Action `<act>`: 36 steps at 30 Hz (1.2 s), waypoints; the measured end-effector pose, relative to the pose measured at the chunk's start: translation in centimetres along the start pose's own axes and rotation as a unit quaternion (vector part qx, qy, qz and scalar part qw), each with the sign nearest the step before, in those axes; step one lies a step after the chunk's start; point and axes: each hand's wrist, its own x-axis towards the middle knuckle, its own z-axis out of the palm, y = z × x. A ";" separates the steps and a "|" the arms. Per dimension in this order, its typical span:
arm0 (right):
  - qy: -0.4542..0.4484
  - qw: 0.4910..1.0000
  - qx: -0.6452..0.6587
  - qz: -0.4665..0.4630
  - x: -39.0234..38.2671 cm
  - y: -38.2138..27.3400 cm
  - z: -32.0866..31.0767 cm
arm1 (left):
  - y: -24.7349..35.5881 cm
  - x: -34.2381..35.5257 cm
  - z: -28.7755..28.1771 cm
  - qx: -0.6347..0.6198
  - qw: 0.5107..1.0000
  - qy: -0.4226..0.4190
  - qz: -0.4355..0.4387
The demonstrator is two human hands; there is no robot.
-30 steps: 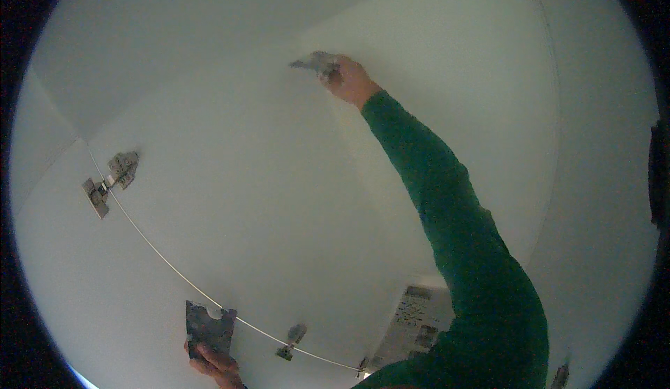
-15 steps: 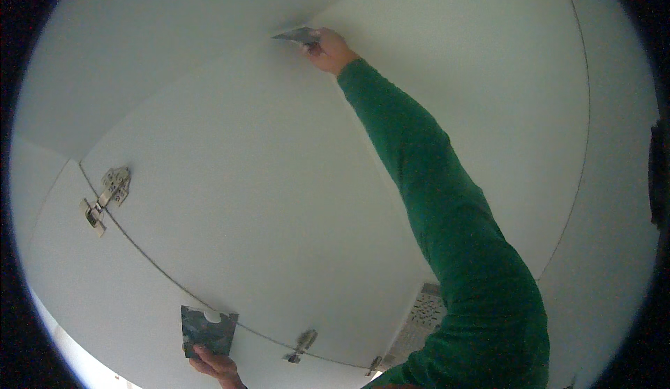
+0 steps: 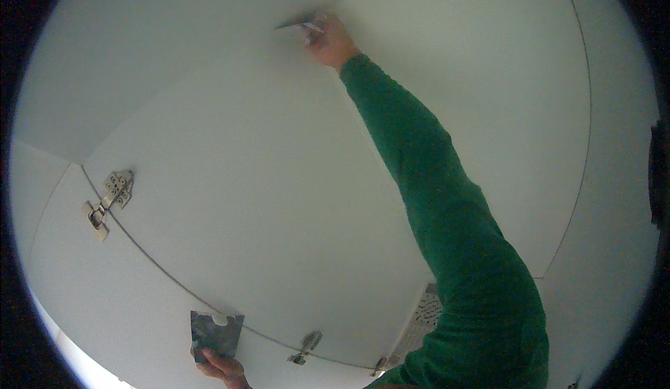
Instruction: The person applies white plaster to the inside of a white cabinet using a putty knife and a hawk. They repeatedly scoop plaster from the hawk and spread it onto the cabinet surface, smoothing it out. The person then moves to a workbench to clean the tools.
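My right hand (image 3: 331,40), on a long green sleeve, grips a small metal scraper (image 3: 293,24) against the white panel (image 3: 279,165), near a shadowed upper corner where surfaces meet. At the lower left, my left hand (image 3: 222,367) holds a wide, dark, stained metal blade (image 3: 213,340) with a pale patch, possibly filler, on its top edge. It is in front of the panel's lower seam.
Metal hinges sit on the lower seam at left (image 3: 112,197) and lower middle (image 3: 306,346). A perforated metal plate (image 3: 424,309) is partly behind my right arm. A dark object (image 3: 654,172) shows at the far right edge; a bright gap (image 3: 77,354) at lower left.
My right hand with the scraper has moved up and slightly left toward the corner. The left hinge sits lower in view. My left hand with the blade has shifted slightly right.
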 end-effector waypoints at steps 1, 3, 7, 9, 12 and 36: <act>0.031 0.994 0.089 0.047 -0.1 -1.6 0.3 | 0.0 0.0 0.2 0.033 0.999 -0.003 0.017; 0.066 0.978 0.176 0.085 -0.6 -3.2 1.3 | -0.2 -0.4 -0.4 0.009 1.000 0.003 -0.026; 0.073 0.982 0.168 0.046 -0.8 -7.3 1.1 | -1.1 -0.8 -1.0 -0.087 0.990 0.007 -0.111; 0.066 0.985 0.157 0.036 -1.2 -10.3 0.4 | -1.9 -0.1 -1.5 -0.075 0.993 -0.050 -0.075; 0.063 0.988 0.135 0.034 -2.0 -14.2 0.9 | -1.6 -0.2 -2.1 -0.057 0.991 -0.078 -0.088; 0.229 0.929 0.146 -0.252 -11.1 -38.7 6.5 | -0.4 0.5 -2.5 0.054 0.995 -0.079 0.007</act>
